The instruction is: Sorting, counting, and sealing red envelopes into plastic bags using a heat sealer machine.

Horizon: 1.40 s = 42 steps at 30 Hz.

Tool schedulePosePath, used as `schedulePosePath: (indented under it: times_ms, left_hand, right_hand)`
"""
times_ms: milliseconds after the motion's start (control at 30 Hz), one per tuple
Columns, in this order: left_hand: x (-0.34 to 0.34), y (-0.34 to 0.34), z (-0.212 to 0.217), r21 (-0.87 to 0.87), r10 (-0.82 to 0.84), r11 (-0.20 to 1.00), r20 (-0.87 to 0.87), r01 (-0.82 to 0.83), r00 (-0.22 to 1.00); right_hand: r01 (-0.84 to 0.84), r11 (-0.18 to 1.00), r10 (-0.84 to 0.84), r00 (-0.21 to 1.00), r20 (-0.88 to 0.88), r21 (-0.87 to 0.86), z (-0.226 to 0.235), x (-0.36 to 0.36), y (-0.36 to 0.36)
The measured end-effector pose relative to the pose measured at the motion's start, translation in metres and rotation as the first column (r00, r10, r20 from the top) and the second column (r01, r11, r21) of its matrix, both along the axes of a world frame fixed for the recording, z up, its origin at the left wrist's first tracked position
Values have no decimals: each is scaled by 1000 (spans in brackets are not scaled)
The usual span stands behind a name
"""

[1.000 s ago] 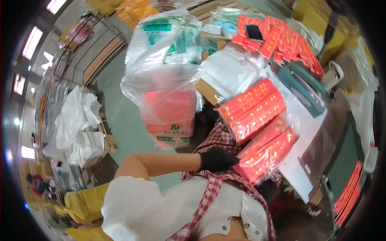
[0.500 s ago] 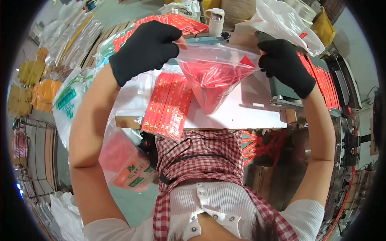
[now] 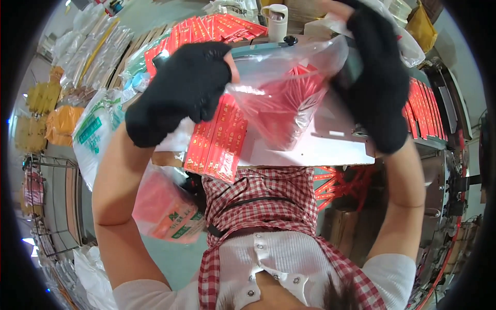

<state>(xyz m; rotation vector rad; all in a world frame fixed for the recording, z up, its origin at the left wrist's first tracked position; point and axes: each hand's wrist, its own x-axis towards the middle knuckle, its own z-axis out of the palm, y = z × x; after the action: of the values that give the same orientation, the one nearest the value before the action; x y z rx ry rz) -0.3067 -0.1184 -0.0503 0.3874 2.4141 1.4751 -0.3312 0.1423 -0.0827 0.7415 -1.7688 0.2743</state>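
My left hand (image 3: 186,88), in a black fingerless glove, pinches the left corner of a clear plastic bag (image 3: 294,119) with red contents. The bag hangs tilted over a white board (image 3: 330,147), its mouth toward the top. My right hand (image 3: 377,77), gloved alike and smeared by motion, is beside the bag's right side with fingers stretched up and apart; it grips nothing that I can see. Whether its thumb touches the bag is hidden. Under my left hand, a stack of red printed packs (image 3: 214,147) in clear wrap lies across the board's front edge.
Red printed packets (image 3: 206,31) are spread at the back left, near a white cup (image 3: 278,23). Red strips stand in a row (image 3: 426,108) by a machine at the right. A bag with red contents (image 3: 168,206) hangs below the board's left side.
My right hand has let go of the bag's right corner, and its fingers have swung up. My left hand has come slightly nearer to me, still gripping the bag.
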Motion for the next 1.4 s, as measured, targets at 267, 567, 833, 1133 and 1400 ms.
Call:
schedulePosePath:
  times_ms: [267, 567, 833, 1133, 1400]
  left_hand:
    - [-1, -34, -87, -241, -298, 953, -633, 184, 714]
    - [37, 17, -174, 426, 95, 897, 78, -120, 992]
    - [-66, 52, -246, 629, -37, 614, 626, -477, 779]
    - [-141, 43, -267, 642, -118, 611, 652, -463, 749]
    - [-125, 53, -257, 598, 124, 650, 526, -470, 841]
  right_hand:
    - [-335, 864, 137, 874, 466, 376, -88, -28, -27]
    - [-383, 903, 359, 922, 147, 196, -35, -57, -58]
    - [390, 801, -72, 816, 573, -455, -196, -263, 33]
    - [113, 976, -12, 881, 474, -186, -117, -210, -15]
    - [317, 857, -106, 879, 464, -406, -258, -205, 5]
